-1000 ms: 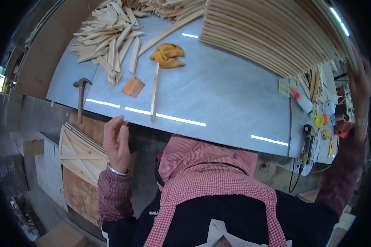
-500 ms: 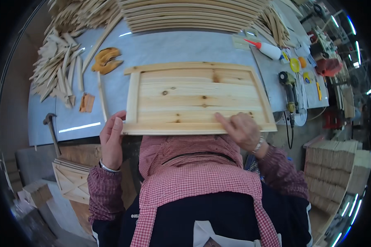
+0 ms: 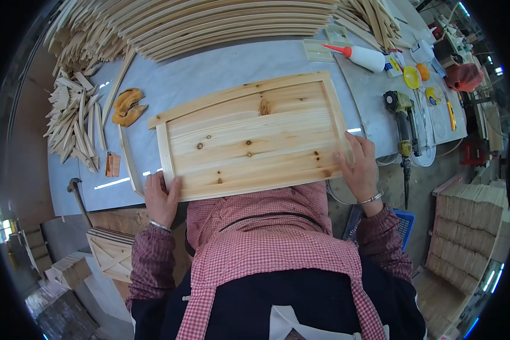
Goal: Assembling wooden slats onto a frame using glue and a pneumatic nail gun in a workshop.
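Observation:
A framed pine panel [image 3: 249,130] with dark knots lies over the front of the table, tilted so its right end is farther away. Its near edge reaches over my lap. My left hand [image 3: 162,199] grips the near left corner, thumb against the frame and fingers by the outer edge. At the right side, my right hand [image 3: 359,173] holds the frame with its thumb on top and its fingers around the edge. The fingers' undersides are hidden.
Wood strips [image 3: 76,122] are heaped at the left, with long slats [image 3: 226,25] stacked behind. A tan glove [image 3: 129,107] and a hammer [image 3: 79,198] lie left. At right are a glue bottle [image 3: 364,58] and an air tool [image 3: 401,122]. Stacked wood pieces [image 3: 464,226] stand lower right.
The panel has shifted left and turned, its left end coming nearer. My right hand has moved from the near rail to the right edge; my left hand has closed on the near left corner.

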Demonstrator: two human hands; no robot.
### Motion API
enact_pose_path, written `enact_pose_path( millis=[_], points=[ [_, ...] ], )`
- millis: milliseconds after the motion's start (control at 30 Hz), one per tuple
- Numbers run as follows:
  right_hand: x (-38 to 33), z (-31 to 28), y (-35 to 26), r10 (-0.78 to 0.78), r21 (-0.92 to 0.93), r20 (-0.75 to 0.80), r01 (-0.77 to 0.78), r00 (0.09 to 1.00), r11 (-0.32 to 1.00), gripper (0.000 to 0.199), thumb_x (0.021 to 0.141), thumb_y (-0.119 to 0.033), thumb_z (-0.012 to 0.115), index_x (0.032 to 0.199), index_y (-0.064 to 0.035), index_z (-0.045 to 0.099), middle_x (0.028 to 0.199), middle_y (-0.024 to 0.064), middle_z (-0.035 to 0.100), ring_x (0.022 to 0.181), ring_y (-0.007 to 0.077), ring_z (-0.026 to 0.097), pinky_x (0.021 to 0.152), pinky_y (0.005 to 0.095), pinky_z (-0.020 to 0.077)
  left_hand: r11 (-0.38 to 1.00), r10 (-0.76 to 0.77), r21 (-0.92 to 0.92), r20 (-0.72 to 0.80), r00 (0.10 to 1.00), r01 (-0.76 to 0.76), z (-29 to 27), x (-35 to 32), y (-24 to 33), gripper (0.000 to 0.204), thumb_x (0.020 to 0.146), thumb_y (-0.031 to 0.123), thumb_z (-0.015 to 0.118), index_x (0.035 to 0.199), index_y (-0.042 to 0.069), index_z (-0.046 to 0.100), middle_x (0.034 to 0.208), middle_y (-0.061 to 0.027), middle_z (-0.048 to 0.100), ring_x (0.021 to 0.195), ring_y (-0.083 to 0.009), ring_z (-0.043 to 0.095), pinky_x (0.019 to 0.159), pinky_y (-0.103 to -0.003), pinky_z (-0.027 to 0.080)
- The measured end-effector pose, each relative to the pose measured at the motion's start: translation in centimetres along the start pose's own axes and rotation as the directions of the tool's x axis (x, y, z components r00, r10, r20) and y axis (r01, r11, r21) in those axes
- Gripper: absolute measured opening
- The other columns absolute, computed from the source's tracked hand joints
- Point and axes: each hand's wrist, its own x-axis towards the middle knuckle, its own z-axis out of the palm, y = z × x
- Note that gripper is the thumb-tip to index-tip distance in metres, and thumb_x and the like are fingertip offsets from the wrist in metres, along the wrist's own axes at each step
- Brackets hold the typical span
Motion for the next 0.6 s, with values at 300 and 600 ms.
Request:
enact_pose_path(
  millis=[300, 600],
  points=[
    [0.0, 1.7, 1.7, 0.091, 0.04, 0.029, -0.092, 0.995, 0.995, 0.04, 0.077, -0.01, 0.063, 0.116, -0.0006, 0.054, 0.104, 0.0147, 0.054, 0.094, 0.0325, 0.051, 0.083, 0.0402, 0.043, 0.998, -0.052, -0.033, -0.049, 0.997, 0.051, 1.2, 2.9, 0.3, 0.029, 0.082, 0.021, 0.066, 0.093, -0.003, 0.055, 0.077, -0.0106, 0.046, 0.062, -0.0218, 0.045, 0.056, -0.033, 0.039],
    [5.1, 4.7, -0.5, -0.071, -0.089, -0.068, 0.065, 0.995, 0.994, 0.037, 0.078, -0.012, 0.063, 0.111, 0.0011, 0.056, 0.108, 0.0152, 0.056, 0.098, 0.0327, 0.052, 0.085, 0.042, 0.0422, 0.999, -0.003, -0.032, -0.07, 0.998, 0.001, 1.4, 2.6, 0.1, 0.027, 0.084, 0.02, 0.065, 0.098, -0.002, 0.056, 0.078, -0.0068, 0.046, 0.062, -0.016, 0.044, 0.056, -0.029, 0.039]
  ],
)
